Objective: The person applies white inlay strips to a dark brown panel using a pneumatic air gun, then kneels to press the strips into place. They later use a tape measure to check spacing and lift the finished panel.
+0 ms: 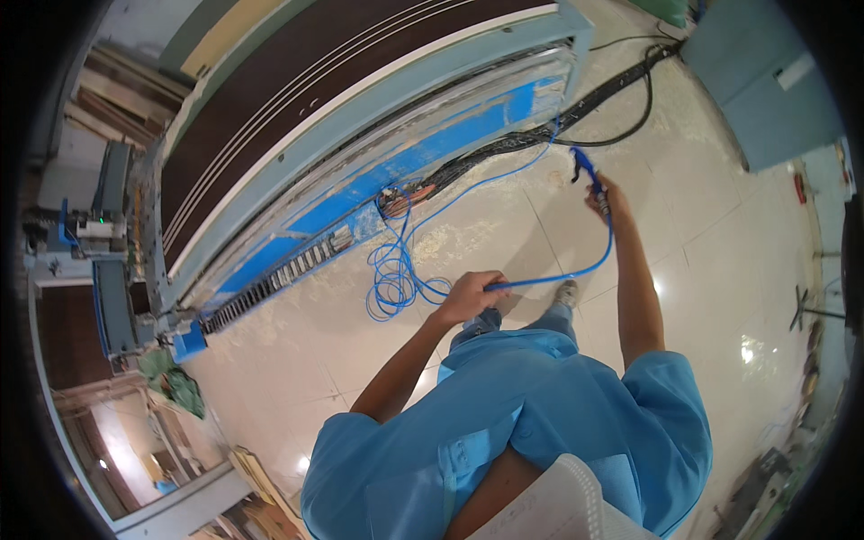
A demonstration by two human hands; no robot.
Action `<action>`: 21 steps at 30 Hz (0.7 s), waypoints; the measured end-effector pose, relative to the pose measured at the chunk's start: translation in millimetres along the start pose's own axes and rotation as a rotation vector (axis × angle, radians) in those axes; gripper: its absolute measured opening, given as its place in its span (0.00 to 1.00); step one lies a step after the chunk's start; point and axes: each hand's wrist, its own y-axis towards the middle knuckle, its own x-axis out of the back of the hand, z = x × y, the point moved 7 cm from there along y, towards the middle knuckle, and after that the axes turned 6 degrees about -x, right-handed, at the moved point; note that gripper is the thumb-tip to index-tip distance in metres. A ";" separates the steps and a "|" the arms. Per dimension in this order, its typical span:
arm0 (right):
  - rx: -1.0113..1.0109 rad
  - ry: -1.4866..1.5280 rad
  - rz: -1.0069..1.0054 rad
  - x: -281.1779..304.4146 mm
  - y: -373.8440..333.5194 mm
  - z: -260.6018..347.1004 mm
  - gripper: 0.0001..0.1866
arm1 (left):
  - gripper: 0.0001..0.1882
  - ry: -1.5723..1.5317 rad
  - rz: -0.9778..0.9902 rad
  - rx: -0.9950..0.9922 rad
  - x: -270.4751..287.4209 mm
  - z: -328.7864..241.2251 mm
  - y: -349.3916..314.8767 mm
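Note:
My right hand (pixel 605 200), its arm stretched forward, is closed around a blue air blow gun (pixel 585 166) whose nozzle end points away from me. A blue air hose (pixel 585 271) runs from the gun's lower end in a curve back to my left hand (pixel 474 295), which is wrapped round it in front of my waist. Beyond that hand, loose coils of the hose (pixel 389 279) lie on the tiled floor. From the coils, thin blue tubing reaches toward the base of the large machine.
The long machine (pixel 297 117) with a dark striped panel stands ahead and left, a cable chain (pixel 288 267) along its lower side. Black cables (pixel 621 90) cross the dusty floor (pixel 540 234). A grey-blue cabinet (pixel 765 81) stands far right; a green bag (pixel 173 382) lies at left.

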 end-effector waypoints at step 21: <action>-0.121 0.524 -1.210 715.7 -396.7 -324.6 0.15 | 0.24 0.599 -0.259 0.892 -224.2 224.7 282.9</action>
